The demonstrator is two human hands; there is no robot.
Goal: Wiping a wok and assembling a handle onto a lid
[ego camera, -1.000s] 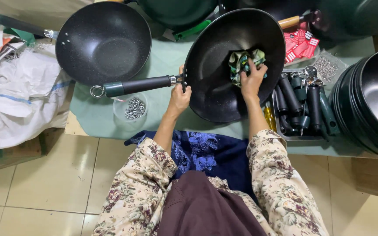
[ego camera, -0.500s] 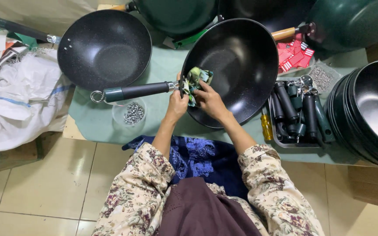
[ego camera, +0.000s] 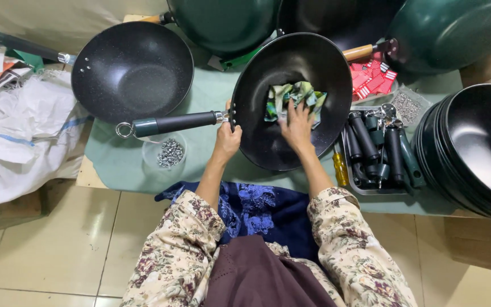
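Observation:
A black wok (ego camera: 268, 145) with a long dark handle (ego camera: 171, 123) is tilted on the green-covered table in front of me. My left hand (ego camera: 227, 139) grips the wok at its rim, where the handle joins. My right hand (ego camera: 297, 126) presses a crumpled green patterned cloth (ego camera: 294, 95) against the inside of the wok.
A second black wok (ego camera: 132, 71) lies at the left. A clear cup of screws (ego camera: 169, 153) sits under the handle. A tray of dark handles (ego camera: 379, 149) and a stack of black woks (ego camera: 475, 148) stand right. Green woks (ego camera: 444, 31) are behind, white sacks (ego camera: 21, 131) left.
The cloth and my right hand moved from the wok's right inner side to its left rim near the handle, then back to the middle. The left hand kept its hold.

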